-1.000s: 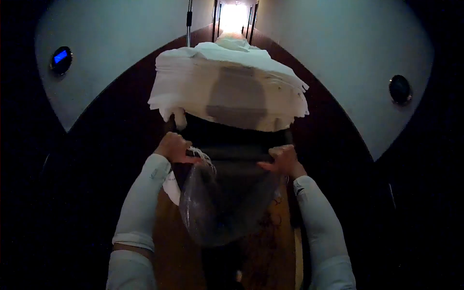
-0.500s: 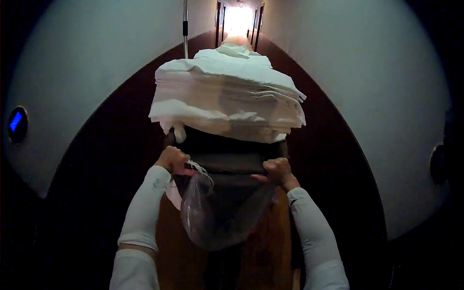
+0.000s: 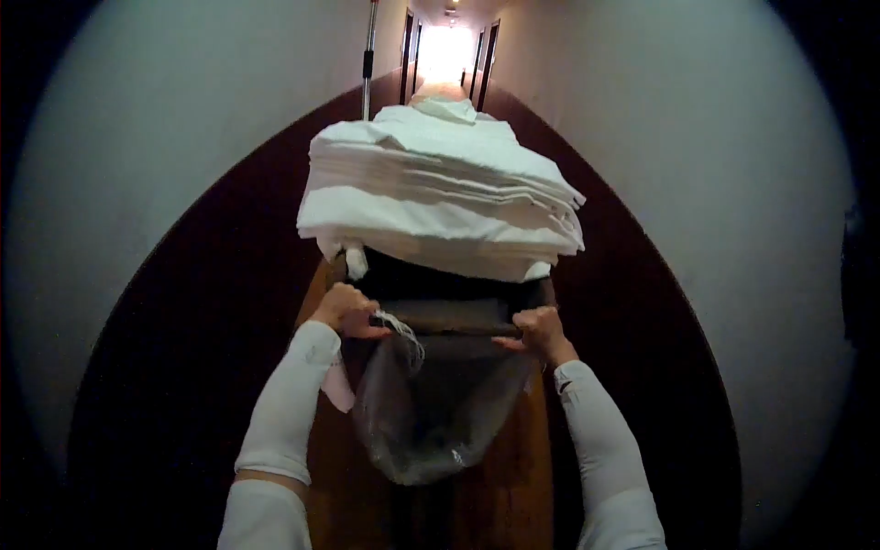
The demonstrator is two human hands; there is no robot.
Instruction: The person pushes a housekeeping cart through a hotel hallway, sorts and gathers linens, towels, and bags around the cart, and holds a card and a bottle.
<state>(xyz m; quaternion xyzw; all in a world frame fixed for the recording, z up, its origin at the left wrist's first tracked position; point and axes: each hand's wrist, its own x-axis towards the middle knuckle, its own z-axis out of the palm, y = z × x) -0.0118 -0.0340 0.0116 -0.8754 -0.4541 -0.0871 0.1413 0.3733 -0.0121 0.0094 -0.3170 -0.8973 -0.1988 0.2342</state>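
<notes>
A cart handle bar (image 3: pixel 449 324) runs across in front of me. My left hand (image 3: pixel 348 312) is closed around its left end, beside a bunch of white strings (image 3: pixel 403 335). Round the right end my right hand (image 3: pixel 541 334) is wrapped, thumb pointing inward. A clear plastic bag (image 3: pixel 431 422) hangs below the bar between both hands. Beyond the bar, a tall stack of folded white linen (image 3: pixel 440 188) lies on the cart. Something pale pink (image 3: pixel 337 385) hangs under my left wrist.
A narrow corridor stretches ahead to a bright end, with pale walls (image 3: pixel 202 128) and dark red lower parts on both sides. Doorways (image 3: pixel 408 55) line its far part. A metal pole (image 3: pixel 368 69) stands upright behind the stack at the left.
The round wall fixtures on both sides have slid outward and out of view. The linen stack looks brighter and sits slightly lower in view. Both hands keep their hold on the bar.
</notes>
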